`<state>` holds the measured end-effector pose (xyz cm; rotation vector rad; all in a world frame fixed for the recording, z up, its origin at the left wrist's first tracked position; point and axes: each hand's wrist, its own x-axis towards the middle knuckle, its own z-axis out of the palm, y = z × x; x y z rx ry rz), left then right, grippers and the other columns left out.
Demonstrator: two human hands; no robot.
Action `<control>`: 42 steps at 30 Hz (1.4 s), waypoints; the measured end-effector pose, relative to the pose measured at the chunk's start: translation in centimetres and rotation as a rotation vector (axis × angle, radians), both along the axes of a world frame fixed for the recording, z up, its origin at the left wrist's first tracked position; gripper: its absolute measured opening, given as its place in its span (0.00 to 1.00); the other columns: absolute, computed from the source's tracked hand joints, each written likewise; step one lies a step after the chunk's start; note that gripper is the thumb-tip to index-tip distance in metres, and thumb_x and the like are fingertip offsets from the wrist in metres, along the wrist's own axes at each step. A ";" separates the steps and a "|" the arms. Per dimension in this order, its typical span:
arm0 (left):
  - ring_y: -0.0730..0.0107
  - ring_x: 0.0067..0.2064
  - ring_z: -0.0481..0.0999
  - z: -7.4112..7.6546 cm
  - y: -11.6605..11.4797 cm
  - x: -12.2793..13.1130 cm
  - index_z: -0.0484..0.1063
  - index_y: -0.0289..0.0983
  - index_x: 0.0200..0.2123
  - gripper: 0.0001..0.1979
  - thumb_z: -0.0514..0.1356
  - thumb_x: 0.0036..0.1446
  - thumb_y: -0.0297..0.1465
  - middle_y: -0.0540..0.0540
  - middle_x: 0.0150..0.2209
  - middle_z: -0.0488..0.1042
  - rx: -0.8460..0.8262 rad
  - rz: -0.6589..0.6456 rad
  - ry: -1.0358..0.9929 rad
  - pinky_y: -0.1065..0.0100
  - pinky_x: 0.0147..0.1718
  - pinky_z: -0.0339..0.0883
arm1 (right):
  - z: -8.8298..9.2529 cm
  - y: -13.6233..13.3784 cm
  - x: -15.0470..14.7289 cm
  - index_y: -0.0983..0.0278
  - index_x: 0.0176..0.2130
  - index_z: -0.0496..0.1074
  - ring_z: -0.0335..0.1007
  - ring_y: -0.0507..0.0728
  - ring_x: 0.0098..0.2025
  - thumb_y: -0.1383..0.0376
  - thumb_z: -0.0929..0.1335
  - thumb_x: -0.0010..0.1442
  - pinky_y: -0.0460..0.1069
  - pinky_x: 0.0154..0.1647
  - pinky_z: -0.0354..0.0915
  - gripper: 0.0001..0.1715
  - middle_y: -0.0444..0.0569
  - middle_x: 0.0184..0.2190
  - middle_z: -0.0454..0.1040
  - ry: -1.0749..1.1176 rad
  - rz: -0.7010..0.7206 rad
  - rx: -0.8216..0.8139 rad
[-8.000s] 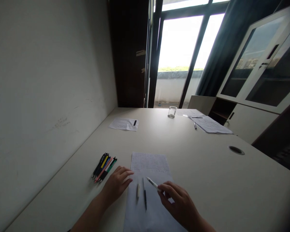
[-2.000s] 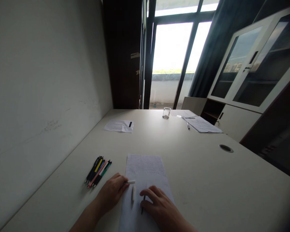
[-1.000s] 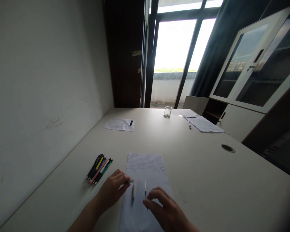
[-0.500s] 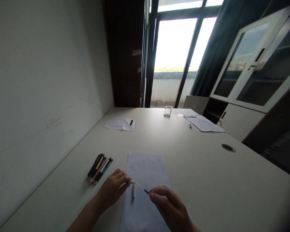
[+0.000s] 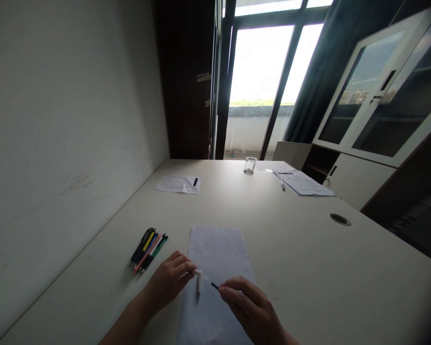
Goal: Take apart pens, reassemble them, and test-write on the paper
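My left hand [image 5: 170,279] pinches a small white pen part [image 5: 198,272] above a sheet of paper [image 5: 217,242] with writing on its upper part. My right hand [image 5: 249,304], just to the right, has its fingers closed on a thin refill [image 5: 214,286], dark near the fingertips and clear toward the white part. The refill's far end meets or nearly meets the white part. A pale pen piece [image 5: 198,286] with a darker tip lies on the paper below, between the hands.
Several pens [image 5: 147,250] lie in a bunch on the white table [image 5: 294,258] at the left. Farther back are a crumpled paper [image 5: 177,184], a glass [image 5: 249,166], a lone pen [image 5: 282,184] and a paper stack [image 5: 307,184]. A round cable hole [image 5: 340,219] is at the right.
My right hand has moved slightly to the left with the refill, bringing its dark part nearer the white part in my left hand. My left hand has barely moved.
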<state>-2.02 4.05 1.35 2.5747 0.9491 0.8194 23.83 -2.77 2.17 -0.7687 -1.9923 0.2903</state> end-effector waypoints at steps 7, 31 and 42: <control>0.64 0.43 0.71 0.8 -0.4 0.3 0.73 0.40 0.45 0.08 0.58 0.66 0.27 0.45 0.39 0.76 0.016 -0.063 -0.015 0.63 0.42 0.70 | -0.5 0.5 -0.2 0.61 0.46 0.74 0.76 0.54 0.38 0.70 0.68 0.65 0.46 0.39 0.73 0.09 0.49 0.37 0.77 0.055 -0.066 -0.086; 0.65 0.40 0.71 0.6 -0.9 0.6 0.74 0.41 0.46 0.08 0.60 0.64 0.27 0.46 0.38 0.77 0.009 -0.118 -0.030 0.65 0.38 0.66 | -1.4 1.1 -0.2 0.62 0.32 0.74 0.71 0.53 0.28 0.59 0.62 0.70 0.46 0.32 0.64 0.19 0.47 0.28 0.75 -0.119 -0.148 -0.321; 0.66 0.39 0.72 0.7 -0.8 0.5 0.74 0.40 0.45 0.08 0.61 0.62 0.26 0.46 0.37 0.76 -0.068 -0.068 -0.082 0.67 0.38 0.66 | -2.0 1.3 -0.1 0.60 0.48 0.71 0.74 0.53 0.32 0.61 0.66 0.66 0.46 0.37 0.68 0.11 0.47 0.35 0.75 -0.019 -0.175 -0.300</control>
